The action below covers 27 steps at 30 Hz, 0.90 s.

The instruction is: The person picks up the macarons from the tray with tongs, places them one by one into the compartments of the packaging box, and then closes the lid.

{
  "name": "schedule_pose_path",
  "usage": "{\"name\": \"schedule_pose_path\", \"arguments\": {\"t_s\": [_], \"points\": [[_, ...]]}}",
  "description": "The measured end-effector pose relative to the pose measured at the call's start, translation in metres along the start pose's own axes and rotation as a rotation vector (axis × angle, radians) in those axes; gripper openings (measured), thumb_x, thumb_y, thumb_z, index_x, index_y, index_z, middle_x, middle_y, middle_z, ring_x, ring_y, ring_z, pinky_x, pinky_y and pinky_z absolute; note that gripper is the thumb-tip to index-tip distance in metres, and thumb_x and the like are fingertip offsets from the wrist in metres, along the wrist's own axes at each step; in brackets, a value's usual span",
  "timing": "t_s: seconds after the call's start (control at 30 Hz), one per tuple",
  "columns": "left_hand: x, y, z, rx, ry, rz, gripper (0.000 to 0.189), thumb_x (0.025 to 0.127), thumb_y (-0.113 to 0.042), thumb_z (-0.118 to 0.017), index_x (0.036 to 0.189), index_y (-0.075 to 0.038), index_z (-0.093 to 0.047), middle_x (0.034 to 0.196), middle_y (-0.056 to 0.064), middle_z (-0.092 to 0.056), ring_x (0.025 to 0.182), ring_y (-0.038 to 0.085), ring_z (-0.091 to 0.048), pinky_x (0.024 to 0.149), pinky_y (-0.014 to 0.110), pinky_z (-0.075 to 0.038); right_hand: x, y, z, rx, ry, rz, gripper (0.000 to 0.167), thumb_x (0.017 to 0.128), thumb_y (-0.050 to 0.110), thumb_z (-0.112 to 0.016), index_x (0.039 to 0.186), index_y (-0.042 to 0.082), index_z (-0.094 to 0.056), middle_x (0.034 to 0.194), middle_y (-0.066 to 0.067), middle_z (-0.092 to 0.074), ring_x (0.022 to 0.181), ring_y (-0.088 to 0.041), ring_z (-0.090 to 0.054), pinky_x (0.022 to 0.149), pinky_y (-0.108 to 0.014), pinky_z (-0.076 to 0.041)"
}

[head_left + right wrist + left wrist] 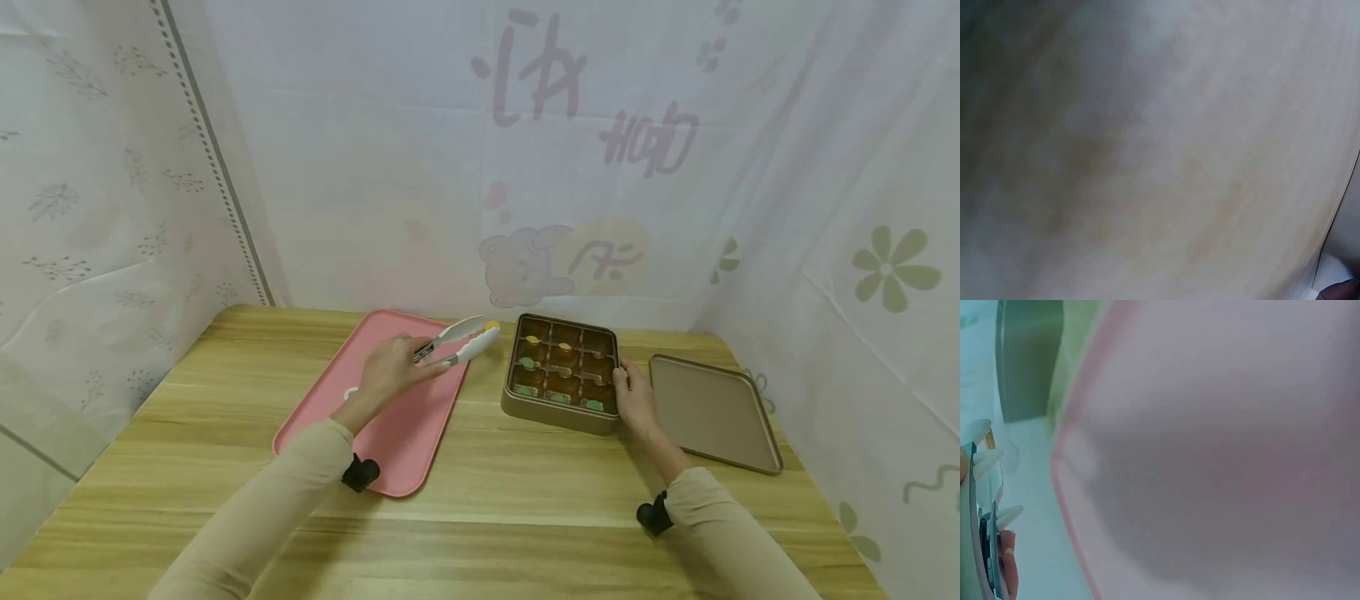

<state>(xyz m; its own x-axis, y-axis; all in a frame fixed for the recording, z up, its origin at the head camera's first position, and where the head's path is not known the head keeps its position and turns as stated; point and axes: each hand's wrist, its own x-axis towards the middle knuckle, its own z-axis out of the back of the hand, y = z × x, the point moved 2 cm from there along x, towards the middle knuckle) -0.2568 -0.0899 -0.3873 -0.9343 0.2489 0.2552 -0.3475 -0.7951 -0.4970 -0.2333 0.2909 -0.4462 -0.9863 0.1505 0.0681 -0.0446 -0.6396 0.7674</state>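
My left hand [390,367] grips a pair of tongs [459,340] with white tips, above the right side of a pink tray [405,450]. Between the tong tips is a small yellow piece [491,326], its kind too small to tell. In the left wrist view the tongs [985,550] show at the left edge. My right hand [636,396] holds the right side of a brown square box [558,414], thumb at its rim. Inside, a divided insert has yellow and green pieces in several compartments. The right wrist view is blurred and shows only a fingertip [1338,290] in its corner.
A flat brown lid [716,408] lies on the wooden table [517,517], right of the box. A white curved piece [350,393] sits on the pink tray, partly behind the left wrist. Patterned white cloth [375,167] hangs behind and at both sides.
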Motion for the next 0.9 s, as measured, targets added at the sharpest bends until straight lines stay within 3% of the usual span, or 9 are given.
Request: {"name": "schedule_pose_path", "arguments": {"t_s": [0.1,0.23,0.47,0.67,0.9], "points": [[0.007,-0.012,-0.007,-0.008,0.005,-0.010,0.035,0.077,-0.044,-0.075,0.092,-0.013,-0.070,0.062,-0.003,-0.040,0.058,0.014,-0.034,0.050,0.027,-0.026,0.001,-0.001,0.000,0.007,-0.003,0.001,0.049,0.104,0.022,-0.030,0.145,-0.005,-0.026,0.145,-0.028,-0.031,0.127,-0.044,-0.036,0.101,-0.055,-0.032],[0.015,-0.027,-0.015,-0.021,0.013,-0.019,0.049,0.076,-0.043,-0.076,0.114,-0.014,-0.069,0.059,-0.003,-0.044,0.054,0.012,-0.032,0.046,0.026,-0.025,0.001,-0.001,0.000,0.020,-0.007,0.010,0.048,0.104,0.021,-0.030,0.144,-0.006,-0.027,0.143,-0.028,-0.033,0.125,-0.044,-0.038,0.100,-0.055,-0.033],[0.028,-0.053,-0.030,-0.021,0.041,-0.055,0.042,0.076,-0.044,-0.075,0.105,-0.014,-0.070,0.062,-0.004,-0.048,0.056,0.010,-0.038,0.047,0.024,-0.027,0.001,-0.001,0.000,0.035,-0.014,0.019,0.048,0.104,0.020,-0.031,0.144,-0.006,-0.028,0.143,-0.028,-0.033,0.125,-0.045,-0.039,0.100,-0.055,-0.034],[0.037,-0.071,-0.043,-0.038,0.065,-0.051,0.051,0.076,-0.045,-0.075,0.118,-0.017,-0.067,0.060,-0.004,-0.039,0.054,0.010,-0.033,0.046,0.024,-0.025,0.001,0.001,0.001,0.040,-0.008,0.020,0.047,0.104,0.018,-0.031,0.144,-0.007,-0.027,0.143,-0.029,-0.033,0.125,-0.045,-0.038,0.100,-0.055,-0.033],[0.048,-0.088,-0.060,-0.025,0.105,-0.071,0.049,0.078,-0.046,-0.073,0.116,-0.016,-0.067,0.058,-0.004,-0.033,0.050,0.010,-0.026,0.044,0.024,-0.021,0.001,0.000,-0.001,0.039,-0.017,0.019,0.047,0.104,0.020,-0.031,0.144,-0.006,-0.029,0.142,-0.028,-0.035,0.124,-0.044,-0.040,0.099,-0.055,-0.034]]}}
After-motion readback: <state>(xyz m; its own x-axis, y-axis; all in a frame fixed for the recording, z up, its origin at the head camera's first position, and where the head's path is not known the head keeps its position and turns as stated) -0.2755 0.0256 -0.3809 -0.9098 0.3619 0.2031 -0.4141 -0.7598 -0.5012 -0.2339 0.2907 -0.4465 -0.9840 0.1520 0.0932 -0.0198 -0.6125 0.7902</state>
